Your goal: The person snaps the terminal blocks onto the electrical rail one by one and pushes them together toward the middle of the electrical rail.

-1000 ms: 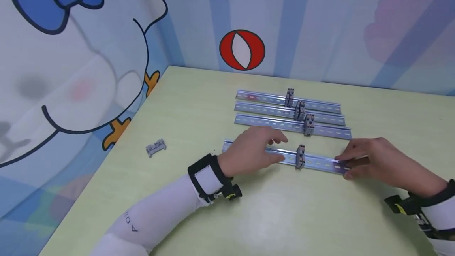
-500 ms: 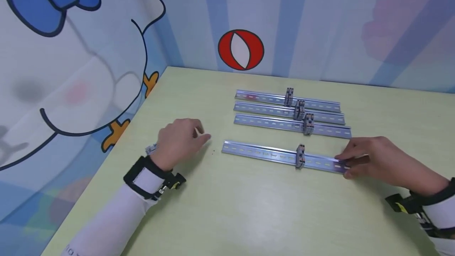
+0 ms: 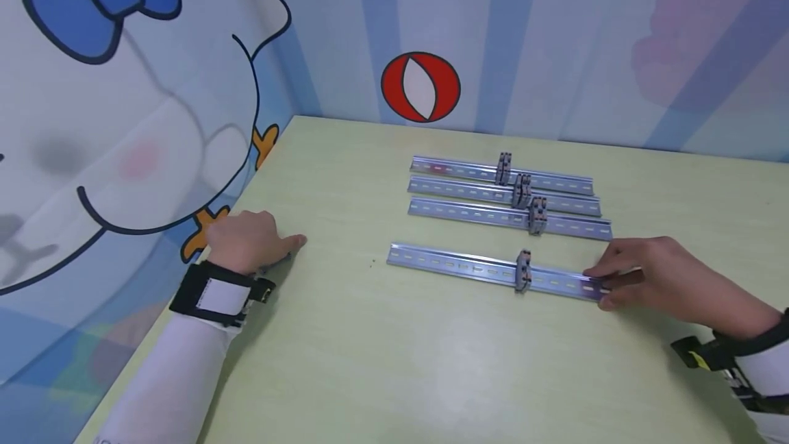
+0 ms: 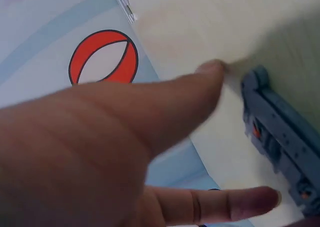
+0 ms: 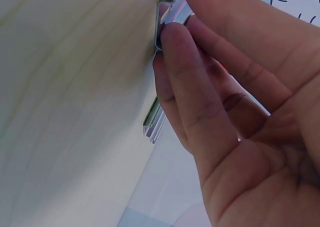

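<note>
My left hand (image 3: 245, 240) is over the left part of the table, thumb pointing right. In the left wrist view its thumb and a finger are straight and apart, and a loose grey terminal block (image 4: 282, 142) with orange spots lies just beyond the fingertips. In the head view the hand hides most of that block. My right hand (image 3: 653, 276) pinches the right end of the nearest slotted metal DIN rail (image 3: 453, 264) between thumb and fingers. A grey terminal block (image 3: 523, 271) stands upright on this rail, right of its middle.
Three similar DIN rails lie parallel farther back: a far rail (image 3: 462, 169), a middle rail (image 3: 462, 188) and a near rail (image 3: 468, 211). Each carries upright terminal blocks right of centre. Printed walls (image 3: 555, 40) border the table (image 3: 431, 362) at the back and left.
My left hand has moved left, away from the nearest rail, to the loose terminal block at the left. My right hand has stayed at the rail's right end.
</note>
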The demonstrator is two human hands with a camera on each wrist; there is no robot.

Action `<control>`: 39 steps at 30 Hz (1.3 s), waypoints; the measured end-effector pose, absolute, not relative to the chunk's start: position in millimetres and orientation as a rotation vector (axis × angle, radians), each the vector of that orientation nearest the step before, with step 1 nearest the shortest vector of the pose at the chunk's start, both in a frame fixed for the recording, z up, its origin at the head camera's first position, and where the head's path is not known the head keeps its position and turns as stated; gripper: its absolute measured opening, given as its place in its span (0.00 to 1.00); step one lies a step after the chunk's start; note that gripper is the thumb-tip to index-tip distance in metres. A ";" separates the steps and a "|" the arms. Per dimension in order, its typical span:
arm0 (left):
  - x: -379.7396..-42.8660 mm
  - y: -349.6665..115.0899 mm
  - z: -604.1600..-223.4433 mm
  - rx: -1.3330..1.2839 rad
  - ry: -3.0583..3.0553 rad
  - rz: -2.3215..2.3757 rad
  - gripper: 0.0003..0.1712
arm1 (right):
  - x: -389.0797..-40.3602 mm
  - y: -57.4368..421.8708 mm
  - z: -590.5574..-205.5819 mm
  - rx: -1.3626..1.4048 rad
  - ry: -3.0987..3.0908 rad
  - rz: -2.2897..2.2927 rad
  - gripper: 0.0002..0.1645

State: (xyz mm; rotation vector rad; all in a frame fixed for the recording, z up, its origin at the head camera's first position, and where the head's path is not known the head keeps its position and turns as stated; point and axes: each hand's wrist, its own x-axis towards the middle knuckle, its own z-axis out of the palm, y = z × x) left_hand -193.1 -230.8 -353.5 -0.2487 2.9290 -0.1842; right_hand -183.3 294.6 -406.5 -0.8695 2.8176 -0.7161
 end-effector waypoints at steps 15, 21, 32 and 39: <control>-219.5 -213.2 -361.8 0.068 3.030 0.068 0.25 | -181.7 293.2 -406.7 -0.838 2.745 -0.789 0.19; -229.4 -219.9 -362.2 0.060 3.032 0.200 0.29 | -181.1 293.6 -407.0 -0.868 2.742 -0.800 0.19; -231.8 -223.6 -356.2 0.115 2.961 0.349 0.16 | -182.0 294.5 -402.6 -0.897 2.769 -0.793 0.20; -230.4 -220.6 -352.9 0.172 2.940 0.386 0.09 | -180.3 294.2 -403.5 -0.872 2.788 -0.776 0.20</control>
